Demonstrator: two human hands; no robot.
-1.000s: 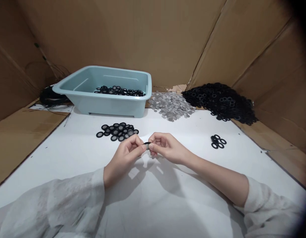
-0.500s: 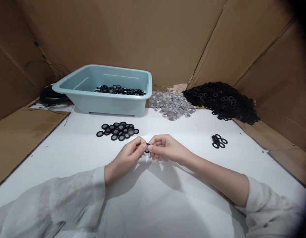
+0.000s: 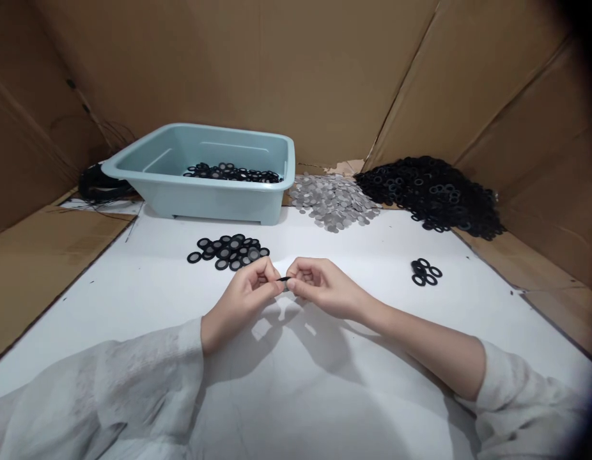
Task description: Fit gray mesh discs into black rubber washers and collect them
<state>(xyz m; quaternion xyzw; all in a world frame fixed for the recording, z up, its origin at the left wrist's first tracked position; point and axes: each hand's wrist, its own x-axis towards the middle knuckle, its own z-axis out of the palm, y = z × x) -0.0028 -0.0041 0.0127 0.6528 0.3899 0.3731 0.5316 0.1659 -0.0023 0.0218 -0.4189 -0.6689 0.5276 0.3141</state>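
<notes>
Between both hands, above the white table (image 3: 277,396), is a black rubber ring washer (image 3: 284,279), seen nearly edge-on. My left hand (image 3: 248,291) pinches its left edge with thumb and forefinger. On the other side, my right hand (image 3: 322,284) pinches the right edge, its remaining fingers curled. A greyish disc seems to sit in the ring, though the fingertips cover most of it. Just behind my left hand lies a small heap of black rings with grey mesh discs in them (image 3: 226,250).
A light-blue plastic basin (image 3: 214,201) with disc-filled rings stands at the back left. Loose grey discs (image 3: 337,201) are heaped right of it, beside a big pile of black rings (image 3: 430,191). Several rings (image 3: 426,273) lie at the right. Cardboard walls (image 3: 325,76) enclose the table.
The ring has been tilted from showing its face to nearly edge-on. Both hands keep their pinch, and the fingers of my right hand have curled in more.
</notes>
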